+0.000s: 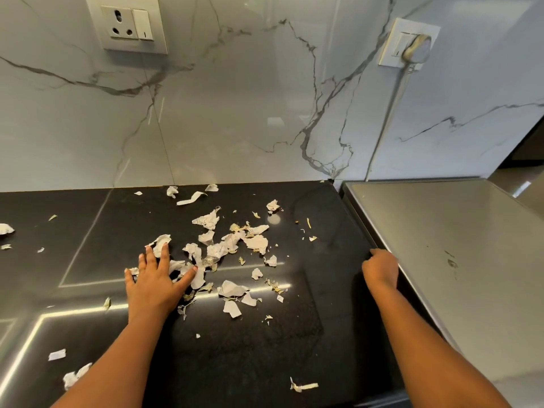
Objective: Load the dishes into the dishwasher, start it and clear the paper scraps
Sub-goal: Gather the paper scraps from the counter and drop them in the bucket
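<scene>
A: Item — paper scraps (255, 242). Location?

B: Strewn over the black countertop (235, 363), thickest at centre, with strays to the left and along the near edge. The left hand (156, 285) lies flat, fingers spread, pressing on the nearest pieces.

A: Handling?

B: Probably feather-light, limp, quick to scatter — sweep them into a heap with the flat palm rather than pinch.

A: Right hand (380, 267)?

B: Curled at the counter's right edge beside the steel top (456, 245). Its fingers are hidden, so I cannot tell its grip. Pieces under the left palm are unseen.

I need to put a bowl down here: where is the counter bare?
Nearly bare: the dark counter nearer you than the paper scraps, and the steel top beside the right hand. Crowded: around the left hand.
</scene>
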